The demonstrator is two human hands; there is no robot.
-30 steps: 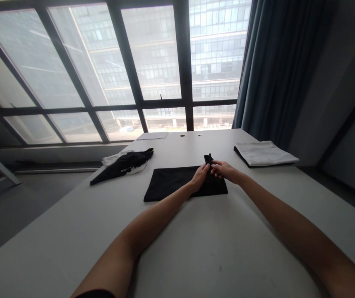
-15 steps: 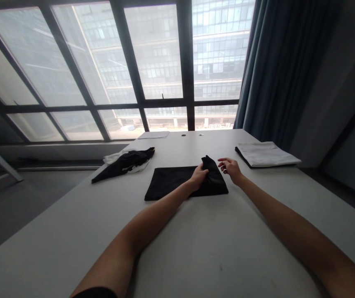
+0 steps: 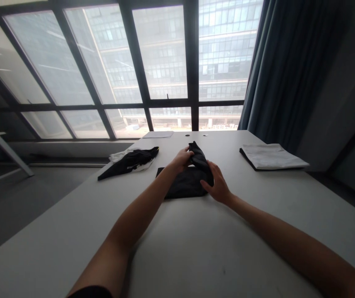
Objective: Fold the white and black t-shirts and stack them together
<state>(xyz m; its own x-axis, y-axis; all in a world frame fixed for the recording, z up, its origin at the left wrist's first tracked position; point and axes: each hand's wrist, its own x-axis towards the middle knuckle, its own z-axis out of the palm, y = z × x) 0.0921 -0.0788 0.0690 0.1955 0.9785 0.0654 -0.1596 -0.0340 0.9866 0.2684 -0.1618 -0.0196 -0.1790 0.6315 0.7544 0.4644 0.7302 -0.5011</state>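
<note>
A black folded garment (image 3: 185, 184) lies on the white table in front of me, with its right part lifted and curled over towards the left. My left hand (image 3: 183, 159) pinches the top edge of this raised part, fingers closed on the fabric. Around the right side of the fold curves my right hand (image 3: 217, 182), its thumb on the near face and its fingers behind the cloth. The garment's left end is partly hidden behind my left forearm.
A crumpled black-and-white garment (image 3: 130, 161) lies on the table to the left. White and black folded cloths (image 3: 273, 156) are stacked at the right. Paper sheets (image 3: 158, 134) lie at the far edge, before the windows. A dark blue curtain (image 3: 273, 70) hangs at the right.
My left hand has moved left, carrying the garment's lifted edge over with it. My right hand, free before, has come down and left onto the garment's right side.
</note>
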